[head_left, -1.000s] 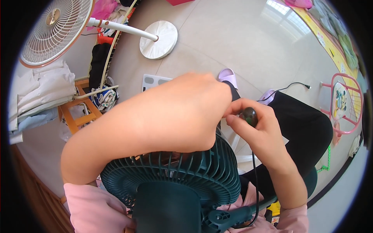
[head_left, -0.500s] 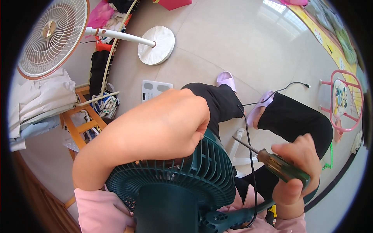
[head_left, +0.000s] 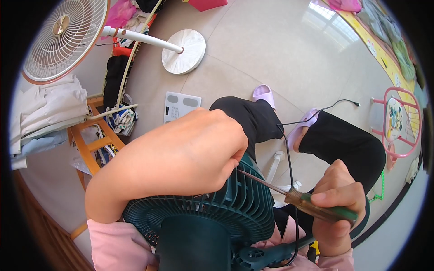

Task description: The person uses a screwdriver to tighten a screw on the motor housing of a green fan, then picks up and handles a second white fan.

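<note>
A dark green electric fan [head_left: 199, 239] lies in my lap, its ribbed guard toward the top and its round motor housing toward me. My left hand [head_left: 199, 144] is closed over the fan's far edge, with thumb and index finger pressed together; what they hold is hidden. My right hand [head_left: 339, 207] grips the green and amber handle of a screwdriver [head_left: 312, 205]. Its metal shaft slants up and left, the tip beside my left fingertips at the guard's edge. The black power cord [head_left: 291, 171] hangs over my leg, its plug [head_left: 357, 104] lying on the floor.
A white standing fan [head_left: 183, 49] is at the far left, near folded clothes [head_left: 52, 115] on a wooden frame [head_left: 90, 140]. Beyond my left hand is a bathroom scale [head_left: 183, 104]. A small pink chair [head_left: 401, 119] stands at the right, beside a yellow mat [head_left: 361, 38].
My right hand has tilted the screwdriver and brought its tip left to the fan's guard, by my left fingers. My left hand has shifted slightly down and right.
</note>
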{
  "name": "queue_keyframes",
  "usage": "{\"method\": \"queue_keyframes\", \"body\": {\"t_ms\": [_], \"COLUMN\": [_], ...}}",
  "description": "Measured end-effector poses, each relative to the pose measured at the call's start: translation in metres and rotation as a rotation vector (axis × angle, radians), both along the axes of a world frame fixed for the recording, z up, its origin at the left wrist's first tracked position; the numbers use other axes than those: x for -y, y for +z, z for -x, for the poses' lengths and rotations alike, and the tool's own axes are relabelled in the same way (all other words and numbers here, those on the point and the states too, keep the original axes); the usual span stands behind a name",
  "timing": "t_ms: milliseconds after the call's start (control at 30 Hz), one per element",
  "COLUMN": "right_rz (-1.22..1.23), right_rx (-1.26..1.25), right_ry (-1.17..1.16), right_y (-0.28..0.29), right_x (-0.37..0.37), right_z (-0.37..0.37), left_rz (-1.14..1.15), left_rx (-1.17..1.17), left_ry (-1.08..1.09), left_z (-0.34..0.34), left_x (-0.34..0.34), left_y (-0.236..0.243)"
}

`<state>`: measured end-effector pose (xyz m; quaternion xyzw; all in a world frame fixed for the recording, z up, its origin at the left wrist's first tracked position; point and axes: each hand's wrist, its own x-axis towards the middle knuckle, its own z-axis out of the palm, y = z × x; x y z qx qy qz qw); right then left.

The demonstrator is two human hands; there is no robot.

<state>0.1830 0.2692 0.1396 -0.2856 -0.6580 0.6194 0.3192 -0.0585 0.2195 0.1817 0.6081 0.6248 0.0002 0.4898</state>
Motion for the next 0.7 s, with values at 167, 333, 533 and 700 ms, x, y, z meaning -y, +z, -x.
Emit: {"method": "queue_keyframes", "body": {"t_ms": [167,333,533,700], "right_rz": [-0.056,-0.022,-0.098,-0.13], "right_rx": [0.018,0.035,0.001,0.012], "right_ry": [0.006,-0.014,0.013,0.048], "right_y": [0.005,0.0,0.001,0.0], "right_x": [0.0,0.001,-0.003,-0.011], "right_z": [0.004,0.007,0.012,0.021], "left_rz": [-0.03,-0.002,-0.296,0.192], "left_rx": [-0.002,-0.011,0.012,-0.062], "left_ry": [-0.02,0.039,0.035,-0.134], "left_z": [0.0,0.001,0.007,0.007], "left_x": [0.001,0.003,0.01,0.0], "left_y": [0.003,0.001,-0.012,-0.008]}}
